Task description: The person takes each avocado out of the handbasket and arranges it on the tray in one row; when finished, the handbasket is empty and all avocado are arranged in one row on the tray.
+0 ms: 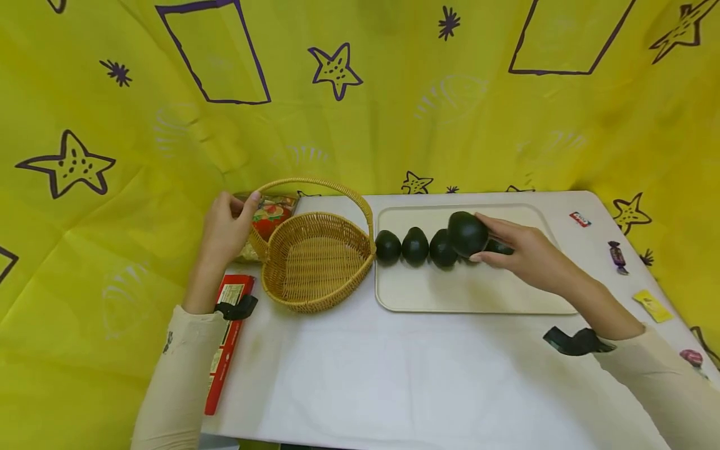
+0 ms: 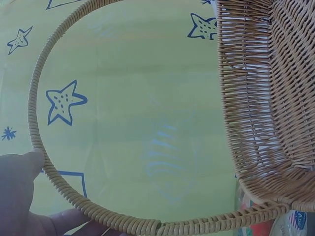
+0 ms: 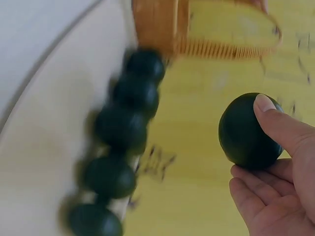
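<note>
My left hand point(image 1: 225, 231) grips the handle point(image 2: 123, 221) of a heart-shaped wicker basket point(image 1: 315, 275), with its thumb against the wrapped cane in the left wrist view. Nothing lies inside the basket, which sits left of a cream tray point(image 1: 427, 297). Over the tray, my right hand point(image 1: 520, 253) holds a dark green avocado point(image 1: 468, 234) between thumb and fingers, raised above the others. Several more avocados point(image 1: 415, 248) stand in a row along the tray's middle; the held one and my hand partly hide those at the right end. The right wrist view shows the row blurred.
Behind the basket handle lies a clear food packet point(image 1: 272, 212) with red print. A flat red box point(image 1: 225, 350) lies beside my left forearm. Small wrapped sweets point(image 1: 617, 256) are scattered along the table's right edge. A yellow patterned cloth point(image 1: 382, 125) hangs behind the table.
</note>
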`<state>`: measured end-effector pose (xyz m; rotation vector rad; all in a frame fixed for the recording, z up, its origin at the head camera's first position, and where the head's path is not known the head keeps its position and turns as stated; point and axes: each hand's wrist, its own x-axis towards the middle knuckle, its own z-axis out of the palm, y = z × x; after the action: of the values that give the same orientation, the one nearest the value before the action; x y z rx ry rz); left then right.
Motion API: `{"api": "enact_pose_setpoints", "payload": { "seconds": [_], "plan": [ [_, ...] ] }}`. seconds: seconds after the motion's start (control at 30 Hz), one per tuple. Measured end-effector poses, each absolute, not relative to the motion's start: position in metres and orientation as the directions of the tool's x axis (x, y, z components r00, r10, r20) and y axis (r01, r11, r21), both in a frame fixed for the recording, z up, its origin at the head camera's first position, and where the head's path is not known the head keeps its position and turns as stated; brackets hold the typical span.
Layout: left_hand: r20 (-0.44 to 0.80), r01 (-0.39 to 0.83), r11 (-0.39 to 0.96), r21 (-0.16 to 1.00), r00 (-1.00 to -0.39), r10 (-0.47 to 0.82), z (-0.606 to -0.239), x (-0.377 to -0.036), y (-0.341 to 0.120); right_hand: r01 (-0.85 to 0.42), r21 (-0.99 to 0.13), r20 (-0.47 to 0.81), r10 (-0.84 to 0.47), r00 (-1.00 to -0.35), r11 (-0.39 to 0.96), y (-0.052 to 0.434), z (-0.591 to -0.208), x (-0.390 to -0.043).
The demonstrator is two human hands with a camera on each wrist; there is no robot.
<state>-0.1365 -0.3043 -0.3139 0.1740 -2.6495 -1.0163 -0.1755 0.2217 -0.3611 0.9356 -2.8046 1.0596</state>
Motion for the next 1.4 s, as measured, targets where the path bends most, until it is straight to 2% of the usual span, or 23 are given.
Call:
{"api": "enact_pose_setpoints", "payload": {
  "seconds": [0.13, 0.27, 0.57, 0.73, 0.93, 1.4],
  "plan": [
    [0.231, -0.012, 0.747, 0.665, -0.948, -0.221, -0.315, -0.136, -0.305, -0.439, -0.626, 0.162, -0.444, -0.881, 0.644, 0.261, -0.370, -0.184],
    [0.222, -0.023, 0.744, 0.668, -0.948, -0.228, -0.315, -0.136, -0.305, -0.324, -0.609, 0.069, -0.358, -0.931, 0.724, 0.296, -0.382, -0.196],
    [0.225, -0.017, 0.751, 0.660, -0.950, -0.219, -0.313, -0.137, -0.304, -0.227, -0.539, -0.032, -0.289, -0.957, 0.811, 0.351, -0.420, -0.217],
    [0.222, -0.017, 0.744, 0.668, -0.950, -0.221, -0.314, -0.137, -0.305, -0.247, -0.505, -0.024, -0.299, -0.954, 0.827, 0.360, -0.441, -0.226],
    [0.217, -0.026, 0.740, 0.672, -0.948, -0.231, -0.315, -0.136, -0.305, -0.267, -0.531, -0.044, -0.341, -0.939, 0.805, 0.359, -0.453, -0.235],
    [0.232, -0.019, 0.743, 0.669, -0.945, -0.232, -0.315, -0.135, -0.305, -0.284, -0.528, -0.141, -0.413, -0.900, 0.800, 0.344, -0.441, -0.244]
  ]
}}
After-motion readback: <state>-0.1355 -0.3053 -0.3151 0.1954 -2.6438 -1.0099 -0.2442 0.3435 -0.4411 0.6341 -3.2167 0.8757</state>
